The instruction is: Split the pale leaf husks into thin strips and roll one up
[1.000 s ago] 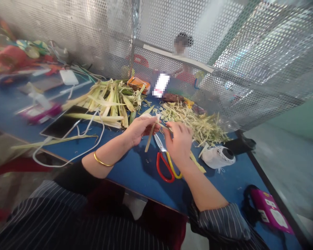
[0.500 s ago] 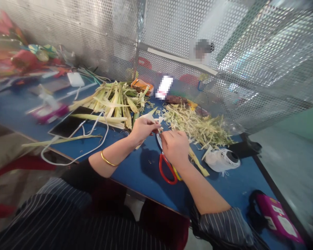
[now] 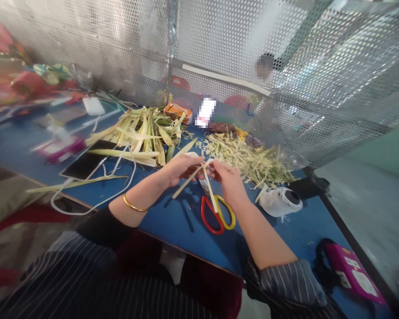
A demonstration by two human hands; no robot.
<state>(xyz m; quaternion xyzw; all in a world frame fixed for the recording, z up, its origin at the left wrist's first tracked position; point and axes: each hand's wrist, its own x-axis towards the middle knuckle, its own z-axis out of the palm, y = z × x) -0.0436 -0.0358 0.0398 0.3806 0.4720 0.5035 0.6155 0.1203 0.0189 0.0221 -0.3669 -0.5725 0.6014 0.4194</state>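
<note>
Above the blue table (image 3: 173,221), my left hand (image 3: 181,168) and my right hand (image 3: 230,182) meet over a pale yellow leaf strip (image 3: 190,178). Both hands pinch it where it bends, and its two ends hang down, one toward the left, one over the scissors. The scissors (image 3: 216,212), with one red and one yellow handle, lie on the table just under my right hand. A gold bangle (image 3: 132,205) sits on my left wrist.
A pile of long pale green leaves (image 3: 142,133) lies behind my left hand, and a heap of shredded trimmings (image 3: 252,161) behind my right. A phone (image 3: 88,158) with white cable is at the left, a white mask (image 3: 279,200) right, a pink case (image 3: 350,272) near the table's right edge. Perforated metal screens stand behind.
My hands have drawn slightly apart and the strip now hangs in two visible ends; my right hand has lifted off the scissors' handles, which now show fully.
</note>
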